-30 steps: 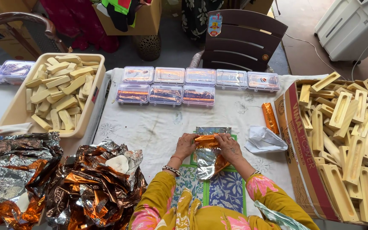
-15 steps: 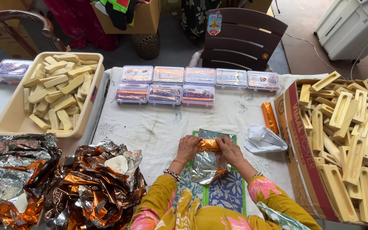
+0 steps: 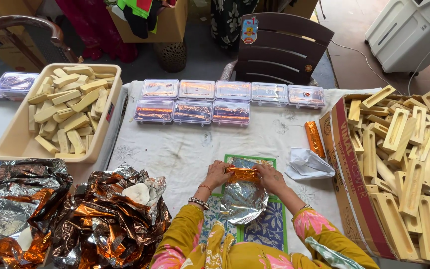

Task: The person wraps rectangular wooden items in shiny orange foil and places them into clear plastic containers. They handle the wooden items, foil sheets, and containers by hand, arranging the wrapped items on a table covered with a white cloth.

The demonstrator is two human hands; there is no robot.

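Head view, looking down on the white-clothed table [image 3: 175, 154] that I am working over. At about 3 o'clock stands the large cardboard box [image 3: 347, 164], heaped with pale wooden moulds [image 3: 409, 159]. At 10 o'clock sits the beige tub [image 3: 13, 144], filled with cream-coloured bars [image 3: 68, 107]. At 7 to 8 o'clock lies a crumpled heap of orange-and-silver foil [image 3: 100, 219]. At 12 o'clock two rows of clear plastic cases [image 3: 197, 102] are lined up. Just below centre is the green-edged mat [image 3: 267, 229], bearing a silver foil sheet [image 3: 242, 201]. On the sheet's far edge rests the orange foil-wrapped bar [image 3: 243, 174]; my left hand [image 3: 216, 174] grips its left end and my right hand [image 3: 270, 178] its right end, fingers closed on it. At 2 o'clock from the hands lies a second wrapped bar [image 3: 314, 139], and just beside my right hand a crumpled white paper [image 3: 307, 164].
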